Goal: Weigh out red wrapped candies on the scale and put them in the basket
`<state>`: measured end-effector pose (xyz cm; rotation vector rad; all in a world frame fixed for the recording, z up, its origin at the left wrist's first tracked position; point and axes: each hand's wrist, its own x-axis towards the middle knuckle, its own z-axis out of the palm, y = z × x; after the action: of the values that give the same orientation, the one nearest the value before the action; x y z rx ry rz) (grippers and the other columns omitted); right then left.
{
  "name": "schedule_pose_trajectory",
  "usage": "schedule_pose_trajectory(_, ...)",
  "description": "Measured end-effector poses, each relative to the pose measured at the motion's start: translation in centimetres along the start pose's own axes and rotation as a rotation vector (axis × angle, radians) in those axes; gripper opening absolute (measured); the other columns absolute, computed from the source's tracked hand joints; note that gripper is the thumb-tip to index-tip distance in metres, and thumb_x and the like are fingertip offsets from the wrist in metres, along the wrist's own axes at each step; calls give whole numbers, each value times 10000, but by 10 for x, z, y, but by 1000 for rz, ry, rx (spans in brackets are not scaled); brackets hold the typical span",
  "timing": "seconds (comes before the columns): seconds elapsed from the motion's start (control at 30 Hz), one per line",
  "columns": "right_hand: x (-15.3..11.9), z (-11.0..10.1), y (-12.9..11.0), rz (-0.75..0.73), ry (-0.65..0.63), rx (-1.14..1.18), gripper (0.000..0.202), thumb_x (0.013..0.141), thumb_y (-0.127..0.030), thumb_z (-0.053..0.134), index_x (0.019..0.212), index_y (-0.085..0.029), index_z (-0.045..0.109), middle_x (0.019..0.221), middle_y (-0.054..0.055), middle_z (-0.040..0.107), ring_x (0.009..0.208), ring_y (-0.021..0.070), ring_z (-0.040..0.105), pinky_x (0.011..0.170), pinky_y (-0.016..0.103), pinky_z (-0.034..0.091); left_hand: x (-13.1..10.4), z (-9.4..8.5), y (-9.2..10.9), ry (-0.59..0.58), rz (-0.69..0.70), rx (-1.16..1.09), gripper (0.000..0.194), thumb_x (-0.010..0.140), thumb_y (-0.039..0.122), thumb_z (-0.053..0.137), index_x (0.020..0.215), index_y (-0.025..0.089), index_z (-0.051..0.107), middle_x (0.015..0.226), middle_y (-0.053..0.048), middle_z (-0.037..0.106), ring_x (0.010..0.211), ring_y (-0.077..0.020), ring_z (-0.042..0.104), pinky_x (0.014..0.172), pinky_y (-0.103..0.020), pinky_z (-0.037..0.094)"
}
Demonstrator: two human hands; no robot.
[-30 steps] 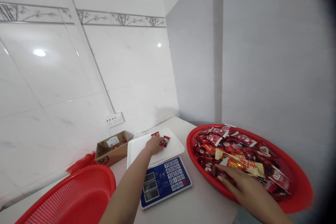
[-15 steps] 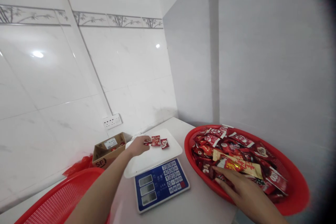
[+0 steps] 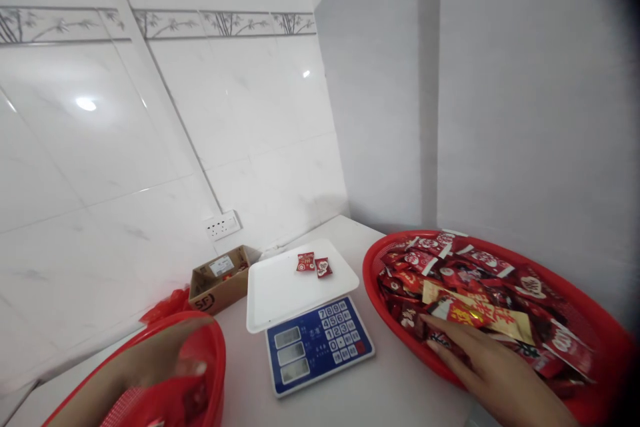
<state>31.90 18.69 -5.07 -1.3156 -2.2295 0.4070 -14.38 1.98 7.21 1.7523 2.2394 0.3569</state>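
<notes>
My left hand [image 3: 167, 353] is over the red basket [image 3: 219, 360] at the lower left, blurred by motion, its fingers apart above a dark red packet [image 3: 195, 400]. My right hand [image 3: 480, 360] rests on the near side of the large red basket [image 3: 371, 267] full of snack packets, fingers stretched out and touching a dark red packet. Beside it lies a gold packet [image 3: 515, 325]. Two small red packets [image 3: 305, 261] [image 3: 323, 267] sit on the white tray [image 3: 280, 293] of a scale with a blue keypad panel [image 3: 320, 347].
An open cardboard box [image 3: 220, 293] with some packets stands left of the scale, against the tiled wall. Red plastic [image 3: 167, 305] lies beside it. A socket [image 3: 223, 225] is on the wall behind. The white table [image 3: 400, 373] runs between scale and right basket.
My left hand has moved from the scale tray down into the left basket, and the small item at its fingers is gone from the tray. The view has shifted slightly; my right hand stays by its basket.
</notes>
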Motion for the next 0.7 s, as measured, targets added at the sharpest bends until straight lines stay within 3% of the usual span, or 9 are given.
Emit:
schedule_pose_trajectory(0.07, 0, 0, 0, 6, -13, -5, 463, 831, -513, 380, 1184, -280, 569, 1199, 31, 612, 1105, 256, 556, 942, 432, 445, 23, 7, 31, -43, 47, -8, 540, 700, 546, 553, 1204, 361, 500, 1337, 27, 492, 1223, -237, 438, 1020, -386, 338)
schedule_pose_trajectory(0.13, 0, -1, -1, 14, -17, -7, 466, 831, -510, 382, 1182, -269, 571, 1201, 38, 610, 1109, 255, 553, 954, 429, 433, 57, 22, 67, -33, 162, 8, 594, 763, 555, 465, 1285, 273, 426, 1360, -42, 461, 1246, -228, 404, 1045, -363, 300)
schedule_pose_trajectory(0.2, 0, -2, -3, 21, -14, -5, 463, 831, -506, 383, 1172, -262, 580, 1195, 46, 614, 1107, 254, 554, 959, 425, 426, 98, 47, 102, -35, 238, 27, 614, 798, 542, 409, 1329, 237, 361, 1407, -57, 394, 1289, -209, 338, 1073, -341, 246)
schedule_pose_trajectory(0.27, -1, -3, -5, 25, -9, 4, 456, 834, -496, 382, 1168, -259, 583, 1183, 53, 622, 1093, 255, 564, 950, 424, 432, 138, 77, 131, -33, 164, 48, 617, 803, 532, 404, 1350, 261, 316, 1440, -39, 338, 1338, -203, 238, 1079, -334, 221)
schedule_pose_trajectory(0.37, -1, -4, -7, 15, 3, 24, 437, 841, -468, 383, 1167, -257, 583, 1172, 58, 627, 1079, 249, 572, 935, 416, 442, 184, 115, 161, 18, 17, 66, 715, 766, 606, 393, 1370, 243, 274, 1478, -146, 204, 1337, -391, 146, 993, -580, 241)
schedule_pose_trajectory(0.47, -2, -4, -7, 17, 15, 29, 417, 844, -445, 389, 1149, -253, 596, 1160, 65, 634, 1065, 248, 580, 926, 412, 448, 207, 134, 174, 37, -11, 90, 659, 728, 622, 437, 1273, 252, 429, 1410, -183, 315, 1265, -462, 251, 900, -646, 278)
schedule_pose_trajectory(0.57, -2, -4, -7, 16, 25, 30, 404, 842, -430, 397, 1137, -248, 606, 1147, 70, 642, 1049, 249, 590, 912, 407, 458, 210, 139, 172, 61, 54, 117, 406, 768, 456, 478, 1089, 226, 569, 1199, -149, 527, 1138, -361, 442, 877, -511, 376)
schedule_pose_trajectory(0.63, -2, -4, -8, 13, 23, 28, 403, 845, -429, 390, 1134, -250, 607, 1150, 65, 640, 1055, 245, 587, 917, 403, 457, 205, 137, 165, 84, 106, 128, 272, 792, 271, 455, 1021, 213, 588, 1098, -113, 574, 1057, -271, 506, 857, -398, 409)
schedule_pose_trajectory(0.7, -2, -5, -8, 10, 18, 24, 407, 845, -440, 384, 1137, -261, 603, 1159, 55, 636, 1064, 241, 582, 922, 401, 455, 196, 131, 154, 108, 146, 136, 265, 767, 129, 437, 963, 208, 596, 1029, -81, 593, 989, -205, 536, 851, -321, 409)
